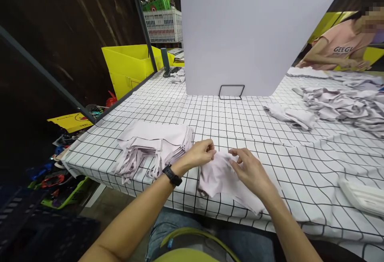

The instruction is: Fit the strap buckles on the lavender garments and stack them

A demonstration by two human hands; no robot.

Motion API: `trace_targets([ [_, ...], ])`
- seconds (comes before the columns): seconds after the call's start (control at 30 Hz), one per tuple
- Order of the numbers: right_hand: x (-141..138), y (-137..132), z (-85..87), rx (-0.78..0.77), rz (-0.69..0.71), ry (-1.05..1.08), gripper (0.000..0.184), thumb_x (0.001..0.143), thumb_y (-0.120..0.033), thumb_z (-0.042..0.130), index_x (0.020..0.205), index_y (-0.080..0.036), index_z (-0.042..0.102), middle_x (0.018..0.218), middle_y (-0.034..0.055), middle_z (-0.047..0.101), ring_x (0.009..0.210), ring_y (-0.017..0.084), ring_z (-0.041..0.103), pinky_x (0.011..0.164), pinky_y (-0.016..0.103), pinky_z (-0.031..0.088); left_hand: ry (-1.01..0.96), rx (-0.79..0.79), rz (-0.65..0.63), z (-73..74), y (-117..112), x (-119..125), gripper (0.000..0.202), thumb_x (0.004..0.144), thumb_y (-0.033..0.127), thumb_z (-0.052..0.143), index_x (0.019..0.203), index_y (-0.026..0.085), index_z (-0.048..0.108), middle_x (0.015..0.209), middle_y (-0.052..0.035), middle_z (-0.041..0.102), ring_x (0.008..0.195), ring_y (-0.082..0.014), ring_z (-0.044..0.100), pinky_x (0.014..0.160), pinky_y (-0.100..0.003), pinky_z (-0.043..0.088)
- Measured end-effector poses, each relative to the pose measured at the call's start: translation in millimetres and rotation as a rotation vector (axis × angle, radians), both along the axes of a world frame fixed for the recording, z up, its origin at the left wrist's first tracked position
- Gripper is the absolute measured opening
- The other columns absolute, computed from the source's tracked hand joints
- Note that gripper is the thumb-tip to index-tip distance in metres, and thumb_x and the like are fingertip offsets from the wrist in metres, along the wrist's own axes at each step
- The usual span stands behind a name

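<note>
A pale pink garment [223,180] lies loosely spread on the table, its lower part reaching the front edge. My left hand [202,153] is closed in a pinch at the garment's upper left edge. Over its upper right side is my right hand [249,170], thumb and fingers apart and curved, the fingertips close to the cloth. Whether they touch it is hard to see. Left of my hands sits a neat stack of similar pale garments [156,138], with thin straps hanging toward the front edge.
A large white board [234,34] stands on a wire foot [231,92] across the checked tablecloth [204,114]. Crumpled garments [345,106] lie at right, with a folded bundle [291,117] nearer. A co-worker [342,50] sits beyond. Yellow bins [126,68] stand back left.
</note>
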State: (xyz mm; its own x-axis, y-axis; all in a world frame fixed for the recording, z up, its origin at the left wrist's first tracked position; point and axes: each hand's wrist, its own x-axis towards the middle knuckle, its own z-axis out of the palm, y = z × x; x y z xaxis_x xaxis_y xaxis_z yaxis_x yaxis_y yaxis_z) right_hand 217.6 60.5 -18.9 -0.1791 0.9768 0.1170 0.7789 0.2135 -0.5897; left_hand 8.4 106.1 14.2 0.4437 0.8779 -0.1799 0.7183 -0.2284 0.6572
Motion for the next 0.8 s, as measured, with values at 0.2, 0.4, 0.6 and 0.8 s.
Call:
trace_targets([
  [0.2,-20.4,37.9,-14.6,-0.019,0.018,-0.118,0.019,0.089,-0.036,0.059,0.104,-0.025,0.066,0.110,0.0127,0.069,0.107,0.036,0.061,0.088,0.052,0.047,0.077,0.026,0.054,-5.8,1.4,-2.0,0.010,0.082,0.022,0.064,0.090,0.018,0.059,0.106,-0.0089,0.067,0.103,-0.0281,0.062,0.091,-0.042,0.046],
  [0.4,-13.7,38.9,-0.5,-0.075,0.165,-0.049,0.017,0.088,-0.029,0.055,0.072,-0.026,0.061,0.071,0.0031,0.069,0.079,0.027,0.064,0.078,0.043,0.049,-0.005,0.006,0.019,-5.0,-5.6,-9.6,0.009,0.083,0.011,0.056,0.078,0.018,0.059,0.085,-0.0026,0.067,0.086,-0.0196,0.062,0.083,-0.035,0.047],
  [0.6,11.1,12.7,43.2,0.043,0.086,0.133,0.026,0.093,-0.045,0.054,0.103,-0.026,0.069,0.108,0.0097,0.072,0.097,0.029,0.065,0.083,0.045,0.054,-0.693,-0.045,-0.155,30.9,-1.5,-0.6,0.011,0.086,0.017,0.064,0.097,0.017,0.061,0.089,-0.0013,0.060,0.078,-0.0121,0.055,0.073,-0.028,0.048],
  [0.8,12.6,-5.0,90.7,-0.293,0.207,0.532,0.051,0.086,-0.051,0.075,0.129,-0.024,0.067,0.102,0.0091,0.074,0.090,0.027,0.070,0.081,0.042,0.060,-0.822,0.037,-0.280,72.5,1.1,31.6,0.015,0.079,0.009,0.069,0.084,0.017,0.057,0.088,-0.0006,0.060,0.083,-0.0123,0.056,0.075,-0.027,0.049],
])
